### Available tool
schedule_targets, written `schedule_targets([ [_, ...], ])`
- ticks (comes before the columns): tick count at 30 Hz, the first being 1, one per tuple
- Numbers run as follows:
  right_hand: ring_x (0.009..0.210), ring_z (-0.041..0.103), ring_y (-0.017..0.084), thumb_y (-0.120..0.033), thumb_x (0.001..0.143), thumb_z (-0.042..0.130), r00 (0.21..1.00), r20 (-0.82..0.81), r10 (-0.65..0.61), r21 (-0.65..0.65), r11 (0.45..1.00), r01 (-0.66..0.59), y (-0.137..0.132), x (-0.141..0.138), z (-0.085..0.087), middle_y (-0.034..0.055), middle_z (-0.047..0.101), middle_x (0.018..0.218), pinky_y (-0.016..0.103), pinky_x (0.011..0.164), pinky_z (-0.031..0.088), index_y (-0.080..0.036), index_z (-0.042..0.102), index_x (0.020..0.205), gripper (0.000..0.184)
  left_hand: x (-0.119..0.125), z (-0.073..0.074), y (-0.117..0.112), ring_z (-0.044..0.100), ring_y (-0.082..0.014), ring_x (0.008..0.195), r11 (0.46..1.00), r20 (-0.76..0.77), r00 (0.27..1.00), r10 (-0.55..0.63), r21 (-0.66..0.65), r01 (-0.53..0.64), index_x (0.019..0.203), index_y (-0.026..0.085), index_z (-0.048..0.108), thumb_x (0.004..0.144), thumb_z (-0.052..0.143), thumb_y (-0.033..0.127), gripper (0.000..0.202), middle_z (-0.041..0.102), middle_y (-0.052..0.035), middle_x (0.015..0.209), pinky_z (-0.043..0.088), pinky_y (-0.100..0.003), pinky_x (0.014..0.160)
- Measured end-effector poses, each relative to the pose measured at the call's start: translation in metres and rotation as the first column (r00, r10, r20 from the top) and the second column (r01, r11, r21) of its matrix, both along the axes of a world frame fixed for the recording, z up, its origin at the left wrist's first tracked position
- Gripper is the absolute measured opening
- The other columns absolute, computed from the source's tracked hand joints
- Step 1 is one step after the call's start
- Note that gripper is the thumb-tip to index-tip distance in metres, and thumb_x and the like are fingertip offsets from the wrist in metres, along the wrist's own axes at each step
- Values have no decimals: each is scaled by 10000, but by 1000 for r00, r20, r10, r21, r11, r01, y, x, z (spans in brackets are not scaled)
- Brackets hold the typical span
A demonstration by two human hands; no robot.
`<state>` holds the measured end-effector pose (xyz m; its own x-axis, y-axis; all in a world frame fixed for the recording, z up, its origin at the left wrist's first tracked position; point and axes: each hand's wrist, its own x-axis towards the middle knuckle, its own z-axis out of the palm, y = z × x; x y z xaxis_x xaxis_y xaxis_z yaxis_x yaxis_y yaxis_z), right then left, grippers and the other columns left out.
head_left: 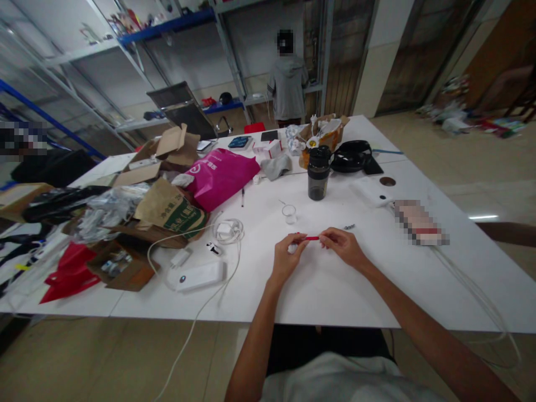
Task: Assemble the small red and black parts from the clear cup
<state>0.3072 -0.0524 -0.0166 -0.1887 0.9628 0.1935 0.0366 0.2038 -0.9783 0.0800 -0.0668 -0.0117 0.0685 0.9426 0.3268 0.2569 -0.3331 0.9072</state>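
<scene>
A short, thin red stick-like piece spans the gap between my two hands, just above the white table. My left hand pinches its left end, and a whitish thing partly shows behind those fingers. The fingertips of my right hand close on the other end. What exactly the red piece is stays too small to tell. Close beyond my hands stands a small clear cup with a thin stick by its rim. A little dark patterned item lies just past my right hand.
A dark bottle stands farther back. On the left are a white device, coiled cable, a pink bag and cardboard boxes. A pixelated phone-like thing with a cable lies right. A person stands by the shelves.
</scene>
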Motion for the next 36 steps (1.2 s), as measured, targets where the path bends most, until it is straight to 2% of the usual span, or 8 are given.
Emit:
schedule_targets([
  [4,785,742,221,-575,896,857,999,-43,12,-20,1000,-13,0,0,0,54,784,864,381,762,638,-227,809,1007,369,1,2,0,780,-229,978,1000,17,1000,2,-28,-1,1102,228,830,992,791,362,177,838,-80,1085,616,-372,896],
  [8,763,727,211,-576,898,854,999,-49,8,-30,1000,-9,1,0,-1,48,774,839,359,729,620,-221,802,976,367,0,3,-1,769,-230,976,1000,-7,1000,-6,3,6,1076,225,834,996,787,375,177,832,-82,1066,607,-371,894],
  [13,750,697,202,-588,959,784,1000,12,5,0,1000,-5,0,2,2,44,749,808,343,715,591,-223,778,897,369,0,1,-2,775,-240,983,998,-11,1000,-21,62,21,1053,225,841,995,796,375,167,833,-82,1035,603,-412,976],
  [17,738,695,213,-639,949,770,999,48,-12,-2,1000,12,0,2,5,47,746,791,355,711,596,-227,765,874,419,0,2,-2,785,-247,983,996,-9,1000,-30,83,31,1062,230,846,999,794,386,176,836,-87,1036,607,-438,1010],
  [23,732,686,210,-652,950,763,998,57,-13,2,1000,13,1,1,3,48,746,781,354,716,588,-227,761,851,437,0,1,-2,783,-237,942,995,-33,999,-22,100,26,1062,231,848,1002,791,385,175,836,-84,1018,615,-410,955],
  [27,733,688,208,-637,945,779,1000,4,-30,-10,999,30,2,0,2,53,760,800,351,689,579,-220,784,895,420,0,1,-2,769,-224,927,995,-28,999,-15,94,18,1080,223,843,994,799,392,194,832,-85,1034,613,-379,906],
  [32,726,710,200,-601,896,848,995,-75,-59,-34,998,57,4,-1,2,68,797,852,343,656,587,-203,832,1028,420,0,6,-3,755,-217,942,997,-6,1000,14,81,-13,1076,223,839,1002,789,384,185,824,-83,1043,599,-354,878],
  [36,753,744,213,-595,808,927,985,-127,-116,-71,992,108,6,0,0,78,810,897,345,646,613,-207,819,1006,448,-3,7,-2,744,-211,911,997,19,998,61,41,-62,1105,220,834,1002,789,398,211,823,-76,1025,592,-359,871],
])
